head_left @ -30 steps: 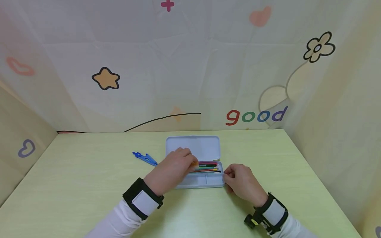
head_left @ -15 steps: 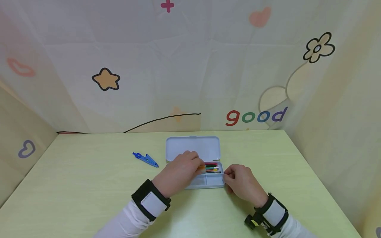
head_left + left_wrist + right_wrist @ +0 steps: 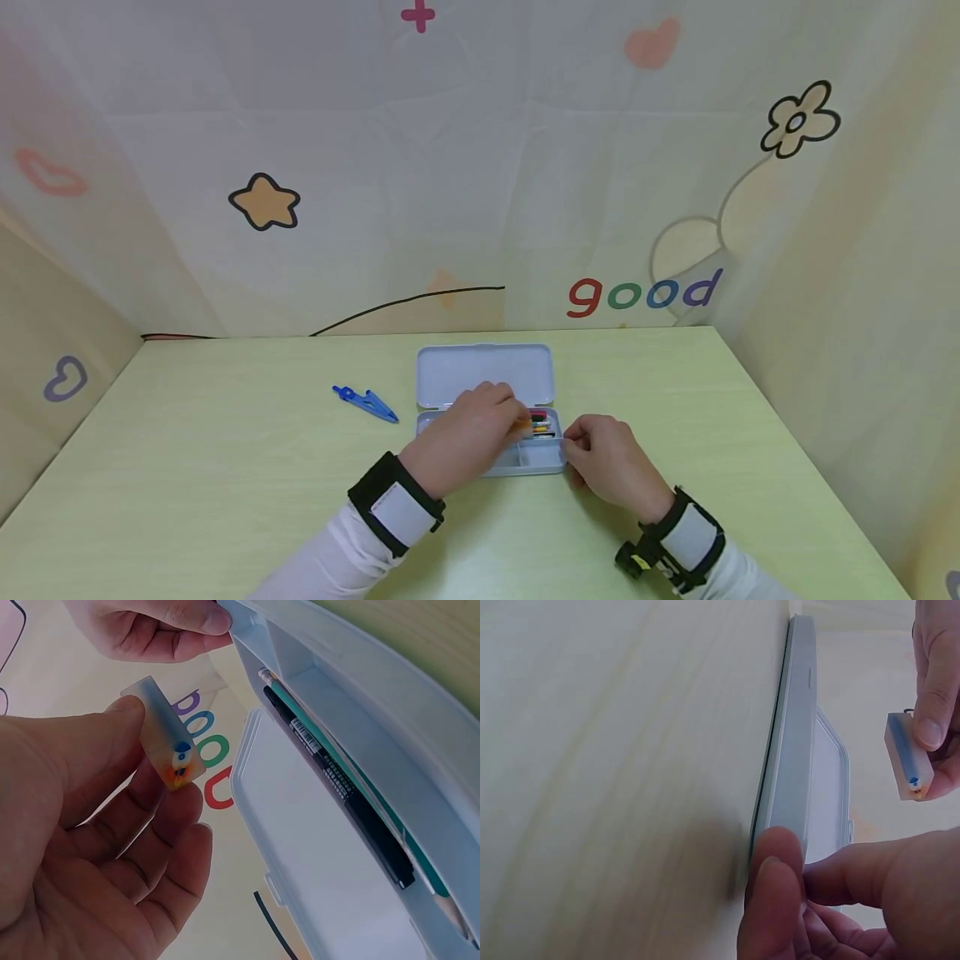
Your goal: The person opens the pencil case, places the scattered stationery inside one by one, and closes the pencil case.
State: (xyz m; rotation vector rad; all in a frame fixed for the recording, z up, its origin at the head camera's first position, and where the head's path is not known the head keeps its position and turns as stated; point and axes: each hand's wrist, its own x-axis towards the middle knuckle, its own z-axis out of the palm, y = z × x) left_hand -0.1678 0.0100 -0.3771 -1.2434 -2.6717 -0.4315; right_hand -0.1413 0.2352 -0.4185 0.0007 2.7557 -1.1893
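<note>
My left hand [image 3: 472, 433] pinches a small rectangular eraser [image 3: 161, 731] above the pencil case. The eraser has a blue-to-orange face printed with a rocket. Light blue, the pencil case [image 3: 540, 468] lies on the table with its lid [image 3: 483, 373] folded back. In its long compartment are a black pen [image 3: 349, 799], a green pencil [image 3: 424, 866] and other slim items, partly hidden by the left hand in the head view. My right hand [image 3: 617, 462] grips the case's right end between thumb and fingers, as the right wrist view also shows.
Blue drawing compasses [image 3: 366, 403] lie on the light green table [image 3: 225, 467], left of the case. The case's front strip is split by a divider [image 3: 520, 455]. A printed curtain [image 3: 480, 183] hangs behind the table and along its sides.
My left hand has moved right over the pencil case with the eraser, covering more of the pencils and uncovering the compasses and the case's left end. The right hand has stayed in place.
</note>
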